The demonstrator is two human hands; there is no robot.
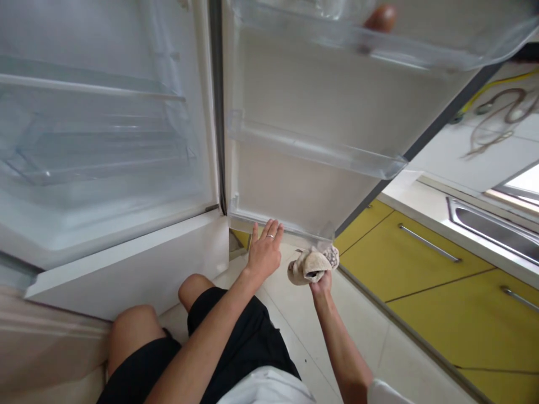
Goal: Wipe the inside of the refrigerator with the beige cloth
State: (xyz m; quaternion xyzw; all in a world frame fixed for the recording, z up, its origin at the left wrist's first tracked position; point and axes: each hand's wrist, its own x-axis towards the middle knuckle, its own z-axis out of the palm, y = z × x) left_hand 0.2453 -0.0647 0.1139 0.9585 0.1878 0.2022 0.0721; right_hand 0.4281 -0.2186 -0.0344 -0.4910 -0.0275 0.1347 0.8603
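Note:
The fridge door (290, 185) stands open in front of me, with clear plastic bins along its inner side. My left hand (265, 247) has its fingers stretched out, their tips at the lowest door bin (278, 221). It holds nothing, and a ring shows on one finger. My right hand (322, 283) is closed around a bunched beige cloth (309, 265) with a patterned patch. The cloth is against the outer lower corner of that bin and hides most of my right fingers.
The fridge interior (105, 196) with glass shelves is at left, above a white lower panel (138, 269). A blurred reddish-brown shape (381, 19) shows by the top bin (337, 33). Yellow cabinets (421, 258) and a sink (497, 224) stand at right.

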